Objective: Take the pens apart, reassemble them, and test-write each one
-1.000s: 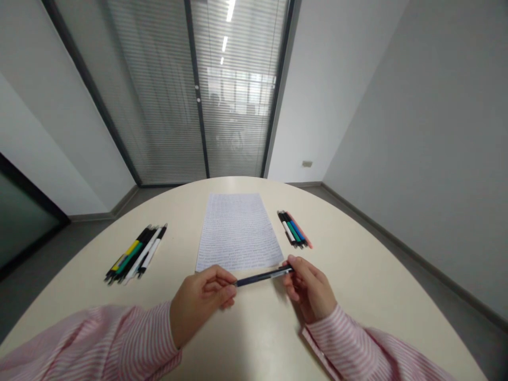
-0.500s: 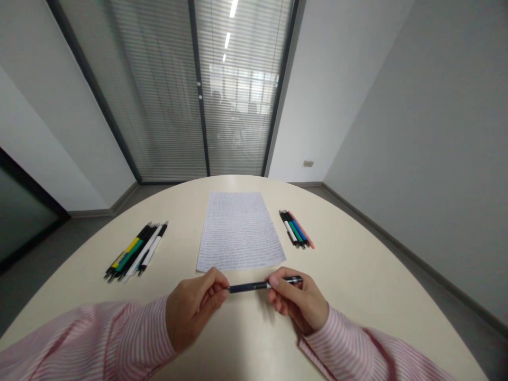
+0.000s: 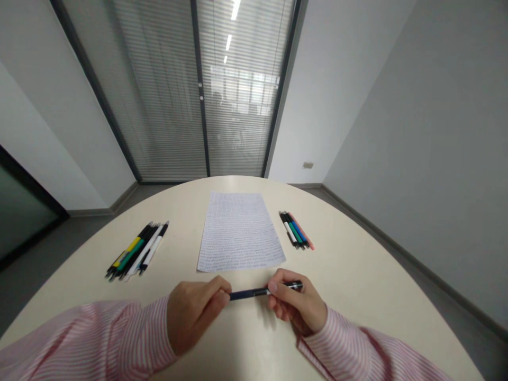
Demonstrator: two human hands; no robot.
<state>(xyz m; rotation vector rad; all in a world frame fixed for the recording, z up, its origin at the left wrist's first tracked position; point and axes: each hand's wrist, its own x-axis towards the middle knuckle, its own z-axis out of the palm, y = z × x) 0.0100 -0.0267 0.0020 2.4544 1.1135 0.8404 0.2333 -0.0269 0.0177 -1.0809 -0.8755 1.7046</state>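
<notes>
A dark pen point(image 3: 248, 293) is held level between my two hands, just in front of the paper's near edge. My left hand point(image 3: 197, 313) pinches its left end between thumb and bent fingers, which hide the tip. Around the right part of the barrel, my right hand point(image 3: 297, 299) is closed with thumb and fingertips, and the black end with a shiny clip sticks out past the thumb. Beyond both hands lies a sheet of paper point(image 3: 241, 233) covered in dense lines of writing.
On the left of the round pale table point(image 3: 341, 328) lies a bundle of pens point(image 3: 137, 251) in yellow, green, black and white. A smaller group of pens point(image 3: 296, 230), with white, green, blue and red barrels, lies to the right of the paper.
The left fingers have closed more tightly over the pen's left end. The pen and both hands sit slightly lower, with the pen's left end dipped a little.
</notes>
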